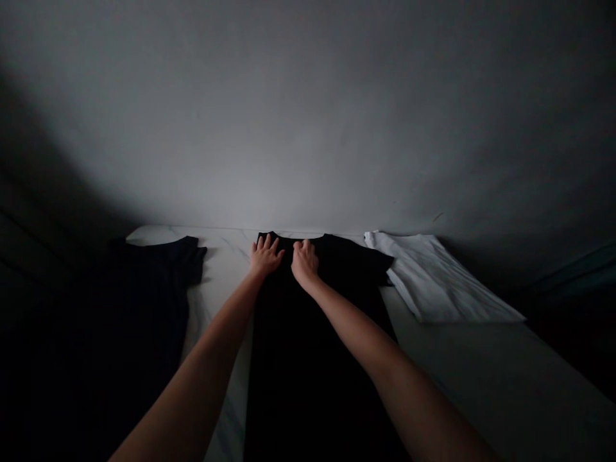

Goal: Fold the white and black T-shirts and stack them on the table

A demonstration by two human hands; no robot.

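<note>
A black T-shirt [317,359] lies spread before me, its neckline at the far end. Its right sleeve sticks out to the side, while the left edge runs straight down with no sleeve showing there. My left hand [266,255] rests flat on the shirt by the left shoulder, fingers spread. Close beside it, just below the neckline, my right hand [305,260] has its fingers curled in against the black cloth. The dark fabric hides exactly how much cloth those fingers pinch.
A pale marble-patterned table [221,256] carries the clothes, with a grey wall [289,128] right behind its far edge. To the left lies a dark navy T-shirt [144,301]. A folded white garment [437,282] lies at the right, touching the black sleeve. The light is dim.
</note>
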